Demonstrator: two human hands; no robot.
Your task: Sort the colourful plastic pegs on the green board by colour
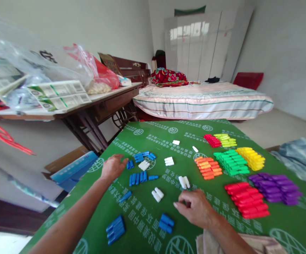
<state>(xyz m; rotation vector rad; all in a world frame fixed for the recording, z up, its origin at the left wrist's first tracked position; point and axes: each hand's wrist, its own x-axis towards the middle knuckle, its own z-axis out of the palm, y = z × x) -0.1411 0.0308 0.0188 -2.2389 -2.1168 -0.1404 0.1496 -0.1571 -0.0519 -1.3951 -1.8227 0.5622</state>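
My left hand (114, 166) hovers at the left side of the green table, fingers stretched out and apart, just beside a small pair of blue tapered plastic pieces (130, 164). More blue pieces lie near it in a cluster (141, 156) and a row (138, 178). White pieces of the same shape (144, 165) touch or nearly touch the blue cluster. My right hand (195, 209) is curled, thumb and forefinger drawn together, just below a white pair (184, 182). Whether anything sits in its fingers is hidden. Another white pair (157, 194) lies to its left.
Sorted piles stand on the right: orange (208, 168), green (231, 162), yellow (250, 158), red (246, 200) and purple (276, 188). Blue groups (115, 229) lie at the near edge. A cluttered desk (110, 102) borders the left; a bed (203, 100) stands beyond.
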